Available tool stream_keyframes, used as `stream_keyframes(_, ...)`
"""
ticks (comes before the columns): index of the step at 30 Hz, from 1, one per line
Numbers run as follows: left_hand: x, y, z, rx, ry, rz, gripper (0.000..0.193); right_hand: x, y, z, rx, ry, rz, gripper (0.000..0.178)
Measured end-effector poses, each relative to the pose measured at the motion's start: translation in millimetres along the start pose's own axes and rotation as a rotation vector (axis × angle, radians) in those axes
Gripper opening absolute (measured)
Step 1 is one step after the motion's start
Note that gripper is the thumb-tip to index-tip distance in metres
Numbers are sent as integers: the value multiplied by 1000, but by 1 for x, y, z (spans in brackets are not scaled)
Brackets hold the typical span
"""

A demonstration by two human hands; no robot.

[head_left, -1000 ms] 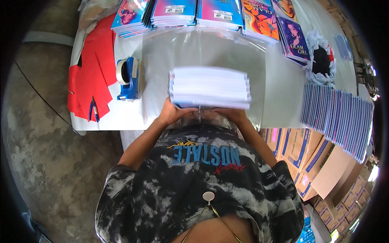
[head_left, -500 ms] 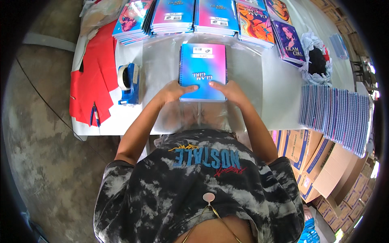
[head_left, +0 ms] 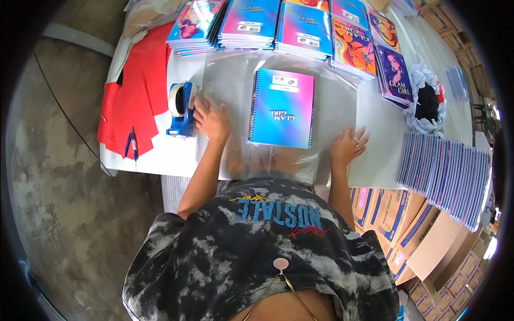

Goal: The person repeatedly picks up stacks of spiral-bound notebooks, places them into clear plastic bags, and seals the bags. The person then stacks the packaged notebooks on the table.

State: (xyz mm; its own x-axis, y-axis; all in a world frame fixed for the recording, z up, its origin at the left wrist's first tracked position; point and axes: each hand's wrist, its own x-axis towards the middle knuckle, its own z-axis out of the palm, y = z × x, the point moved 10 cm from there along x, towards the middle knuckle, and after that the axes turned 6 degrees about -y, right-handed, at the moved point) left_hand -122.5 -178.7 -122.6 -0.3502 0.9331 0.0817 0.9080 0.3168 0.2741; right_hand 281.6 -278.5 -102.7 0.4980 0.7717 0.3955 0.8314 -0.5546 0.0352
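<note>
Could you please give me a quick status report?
Left hand open, by tape dispenser. Right hand open, empty. Center notebook lying between them, untouched. Nothing covering it.

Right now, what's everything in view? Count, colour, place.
Spiral notebook: one visible, blue-pink, centre
Notebook stacks: several, multicoloured, far side
Notebook row: many, bluish, right
Tape dispenser: one, blue, left
Pointed tool: one, blue, on sheets
Sheets: several, red, left
Crumpled wrapping: one, whitish, right
Cardboard boxes: many, brown, right
Plastic sheet: one, clear, under notebook
Table: one, white, middle
Floor: one, grey, left
Shirt: one, black-grey, bottom
Left hand: one, bare, beside dispenser
Right hand: one, ringed, right of notebook
</note>
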Motion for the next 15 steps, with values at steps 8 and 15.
stream_keyframes(8,26,-15,17,-545,-117,-46,46,1,11,46,887,-403,216,47)
stream_keyframes(15,57,-22,13,-343,-368,-12,42,23,47,46,564,-359,278,64)
